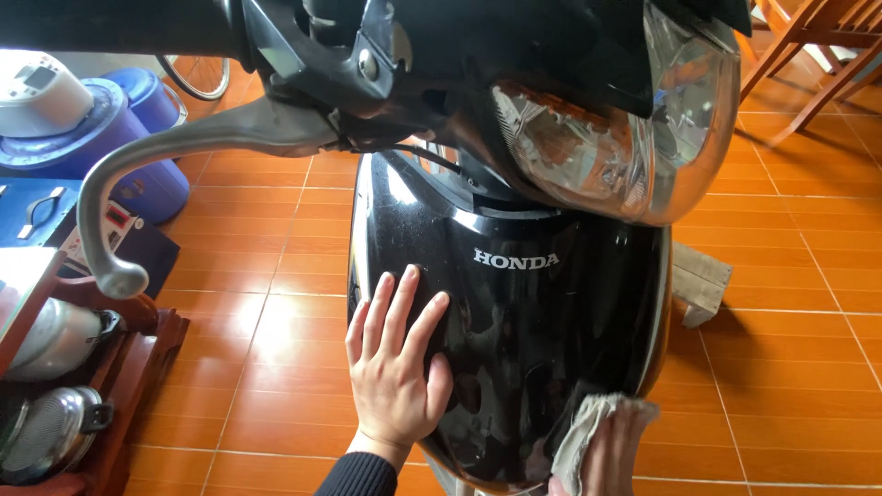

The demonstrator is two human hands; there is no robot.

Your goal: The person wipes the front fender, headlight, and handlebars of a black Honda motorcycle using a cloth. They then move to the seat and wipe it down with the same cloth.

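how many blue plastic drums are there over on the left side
2. A large blue drum stands at the left with a white appliance resting on its lid; a smaller one sits just behind it, near the bicycle wheel. The handlebar above may hide others.

A glossy black plastic front panel of a motor scooter (542,349) stands upright, curved and tapering downward, with white lettering across its upper part and bright reflections on its surface. The left hand (395,367) lies flat against its left side, fingers spread. A crumpled grey cloth (588,432) is pressed to the panel's lower right edge, draped over the right hand (611,455).
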